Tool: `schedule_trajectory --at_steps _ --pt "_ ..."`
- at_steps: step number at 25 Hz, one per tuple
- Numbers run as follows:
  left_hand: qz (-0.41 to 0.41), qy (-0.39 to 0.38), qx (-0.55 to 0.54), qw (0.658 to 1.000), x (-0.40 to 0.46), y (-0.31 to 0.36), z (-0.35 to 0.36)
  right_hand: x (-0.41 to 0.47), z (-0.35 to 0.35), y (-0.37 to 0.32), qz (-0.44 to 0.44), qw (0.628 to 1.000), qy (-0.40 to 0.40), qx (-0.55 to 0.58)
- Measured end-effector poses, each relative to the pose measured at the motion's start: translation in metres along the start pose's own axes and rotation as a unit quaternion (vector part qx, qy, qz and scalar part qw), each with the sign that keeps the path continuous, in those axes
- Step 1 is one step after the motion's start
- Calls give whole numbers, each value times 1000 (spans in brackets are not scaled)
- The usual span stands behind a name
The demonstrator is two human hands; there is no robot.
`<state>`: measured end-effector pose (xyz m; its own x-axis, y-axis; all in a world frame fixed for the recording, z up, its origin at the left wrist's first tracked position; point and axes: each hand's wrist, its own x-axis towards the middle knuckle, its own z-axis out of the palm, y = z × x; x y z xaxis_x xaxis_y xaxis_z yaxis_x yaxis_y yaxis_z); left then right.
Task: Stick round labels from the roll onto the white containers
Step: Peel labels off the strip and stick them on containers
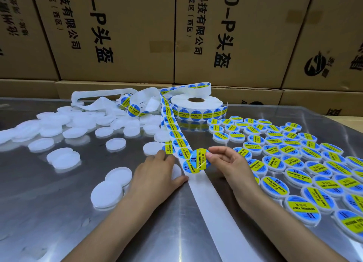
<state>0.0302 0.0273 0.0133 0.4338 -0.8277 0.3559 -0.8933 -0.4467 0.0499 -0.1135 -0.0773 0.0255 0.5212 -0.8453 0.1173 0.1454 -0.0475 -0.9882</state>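
While pinching label (200,161), right hand (230,163) hovers.

I see two bare forearms; the left hand (157,175) and right hand (228,163) wear no gloves, rings or watch, and the nails are short, unpainted.

I see blue round labels (198,161) crossed by yellow bands with black lettering, plain white containers (115,144), white backing strip (212,202), and brown cartons (121,35) printed black.
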Motion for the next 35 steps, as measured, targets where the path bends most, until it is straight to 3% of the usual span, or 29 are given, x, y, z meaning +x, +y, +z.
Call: schedule_trajectory --at_steps 4,9,14,17,35 --pt "61 97 -120 986 4 -3 7 1 -2 0 29 999 -15 14" --pt "79 183 -240 950 12 -4 10 4 -3 2 88 993 -42 62" --pt "119 193 -339 913 10 8 11 4 0 1 150 969 -151 122" --pt "137 198 -368 898 8 14 12 4 2 4 162 964 -168 128" --pt "112 195 -414 882 3 24 4 -4 9 2 127 982 -86 114"
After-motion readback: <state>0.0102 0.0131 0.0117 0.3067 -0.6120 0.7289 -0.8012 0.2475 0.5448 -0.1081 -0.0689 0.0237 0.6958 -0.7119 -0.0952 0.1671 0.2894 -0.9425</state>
